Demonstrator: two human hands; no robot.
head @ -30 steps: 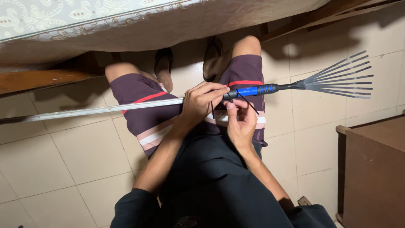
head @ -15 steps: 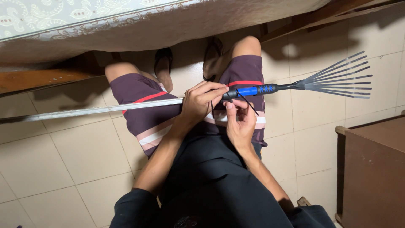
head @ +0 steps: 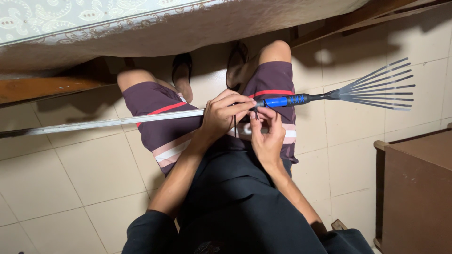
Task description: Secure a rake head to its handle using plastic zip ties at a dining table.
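A fan rake lies across my lap, its long silver shaft (head: 108, 122) running off to the left. A blue and black grip (head: 282, 100) leads to the spread metal tines (head: 376, 89) on the right. My left hand (head: 226, 115) is closed around the shaft just left of the blue grip. My right hand (head: 266, 136) is right under that spot, its fingers pinching a thin dark cord (head: 235, 128) that hangs from the handle. I am seated in maroon striped shorts (head: 165, 117).
A bed with a patterned cover (head: 141, 23) on a wooden frame (head: 42, 89) crosses the top. A brown wooden cabinet (head: 414, 188) stands at the right edge. Beige floor tiles (head: 70, 178) lie all around. My sandalled feet (head: 183, 66) rest under the bed edge.
None beyond a slight shift of my right fingers at the cord; the rake and left hand stay where they were.
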